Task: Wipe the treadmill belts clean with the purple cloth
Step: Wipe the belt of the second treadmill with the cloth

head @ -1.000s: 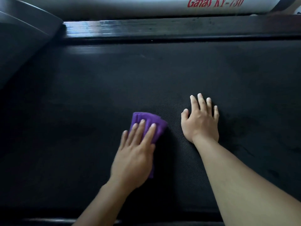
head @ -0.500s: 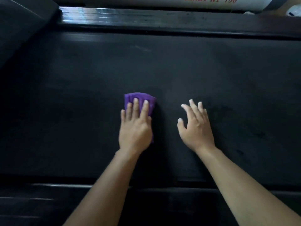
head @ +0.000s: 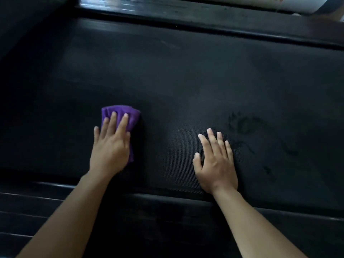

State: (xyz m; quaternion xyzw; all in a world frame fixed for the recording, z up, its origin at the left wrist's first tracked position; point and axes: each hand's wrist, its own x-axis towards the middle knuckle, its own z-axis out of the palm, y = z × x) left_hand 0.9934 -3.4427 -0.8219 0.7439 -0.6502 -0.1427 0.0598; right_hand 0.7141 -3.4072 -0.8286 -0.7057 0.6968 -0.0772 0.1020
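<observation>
Straight fingers point(head: 113, 121) of the left hand point(head: 109, 151) press the folded purple cloth point(head: 133, 116) flat on the black textured treadmill belt point(head: 186, 77), left of centre. The right hand point(head: 217, 164) rests flat on the belt, fingers straight. Dark smudges point(head: 243, 123) lie to the cloth's right, just beyond the right hand.

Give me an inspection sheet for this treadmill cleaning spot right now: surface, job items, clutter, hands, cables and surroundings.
Surface: black textured treadmill belt, with dark smudge marks right of centre.
Job's things: folded purple cloth lying flat on the belt, left of centre.
Clutter: nothing seen.
Hands: left hand presses the cloth with straight fingers; right hand rests flat on the bare belt, holding nothing.
Cables: nothing seen.
Surroundings: near side rail and far side rail, both dark; a white object with red lettering at the top right edge.
</observation>
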